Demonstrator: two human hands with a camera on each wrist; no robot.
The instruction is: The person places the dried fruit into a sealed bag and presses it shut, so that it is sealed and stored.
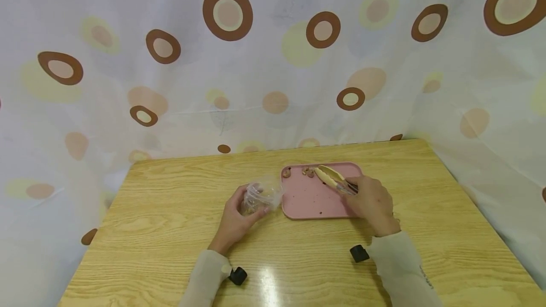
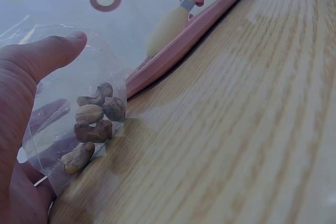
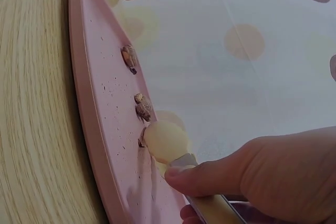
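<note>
My left hand [image 1: 237, 213] holds a clear plastic bag [image 1: 269, 195] beside the tray's left edge, thumb on one side and fingers round the other. Several brown-skinned cashews [image 2: 94, 131] lie low in the bag, seen through its wall in the left wrist view. In my right hand [image 1: 372, 204] is a pair of tongs [image 1: 337, 182] with metal arms and cream tips. Those tips point to the far side of the pink tray [image 1: 298, 207], right at a pair of cashews [image 1: 310, 173]. Another cashew [image 1: 286, 173] sits in the tray's far left corner.
Small dark crumbs [image 1: 321, 212] dot the tray. The tray lies on a wood-grain table [image 1: 170, 212], toward its far edge. A white curtain [image 1: 256, 70] with brown and yellow circles hangs behind the table and along its sides.
</note>
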